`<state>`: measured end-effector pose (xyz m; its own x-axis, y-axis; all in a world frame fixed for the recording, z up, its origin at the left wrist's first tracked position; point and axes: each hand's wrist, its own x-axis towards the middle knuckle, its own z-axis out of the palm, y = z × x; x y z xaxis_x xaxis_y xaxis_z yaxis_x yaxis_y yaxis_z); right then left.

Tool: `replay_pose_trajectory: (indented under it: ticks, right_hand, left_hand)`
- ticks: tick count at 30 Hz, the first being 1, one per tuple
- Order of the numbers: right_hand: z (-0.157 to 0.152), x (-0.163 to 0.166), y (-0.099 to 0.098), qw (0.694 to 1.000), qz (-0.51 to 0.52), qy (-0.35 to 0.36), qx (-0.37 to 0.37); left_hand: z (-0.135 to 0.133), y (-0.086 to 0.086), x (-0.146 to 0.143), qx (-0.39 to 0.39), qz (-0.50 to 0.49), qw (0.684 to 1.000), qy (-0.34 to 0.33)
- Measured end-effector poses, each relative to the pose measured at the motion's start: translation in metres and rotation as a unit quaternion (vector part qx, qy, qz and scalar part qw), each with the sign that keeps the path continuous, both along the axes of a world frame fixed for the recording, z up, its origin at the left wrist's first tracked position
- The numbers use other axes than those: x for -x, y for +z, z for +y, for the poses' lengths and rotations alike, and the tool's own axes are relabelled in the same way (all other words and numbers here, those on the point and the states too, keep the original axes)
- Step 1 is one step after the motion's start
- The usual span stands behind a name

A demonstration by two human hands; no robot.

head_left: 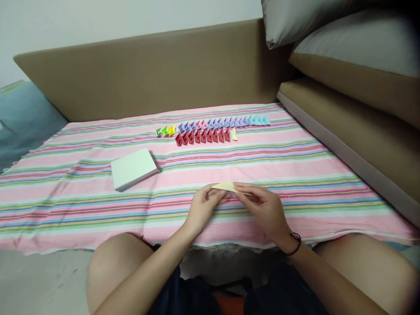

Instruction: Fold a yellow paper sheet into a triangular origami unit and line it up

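Both hands meet over the striped cloth near its front edge, pinching a pale yellow folded paper (225, 186). My left hand (203, 208) grips its left end with closed fingers. My right hand (264, 209), with a black band on the wrist, holds the right end between thumb and fingertips. Farther back, small folded paper pieces stand in two rows: red pieces (202, 137) ending in one pale yellow piece (233, 134), and behind them green-yellow pieces (165, 131), purple and pink pieces (213, 124) and light blue pieces (259, 120).
A stack of white paper sheets (133, 168) lies on the pink striped cloth (98, 205) to the left. A brown padded backrest (154, 70) rises behind. Brown and grey cushions (357, 109) are stacked at the right. My bare knees show below the cloth's edge.
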<state>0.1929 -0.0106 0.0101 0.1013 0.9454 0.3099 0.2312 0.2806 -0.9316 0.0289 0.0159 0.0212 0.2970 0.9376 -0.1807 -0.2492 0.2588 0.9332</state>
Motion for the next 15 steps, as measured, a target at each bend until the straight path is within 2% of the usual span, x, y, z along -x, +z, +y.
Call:
replay_pose_trajectory:
  ticks: [3,5,7,15]
  right_hand:
    - [-0.002,0.002,-0.004,0.999,-0.021,-0.011,-0.022]
    - [-0.003,0.002,-0.007,1.000,-0.023,-0.007,-0.016]
    - [-0.004,0.003,-0.010,1.000,-0.019,0.002,-0.005]
    - [-0.005,0.004,-0.011,0.998,0.014,0.016,0.066]
  left_hand:
    - [-0.001,-0.001,0.001,0.022,-0.045,0.997,0.050]
    - [-0.002,0.000,0.002,0.022,-0.038,0.998,0.036]
    - [-0.003,0.001,0.003,-0.001,-0.008,1.000,0.018]
    - [-0.002,-0.007,0.003,-0.101,0.074,0.992,0.034]
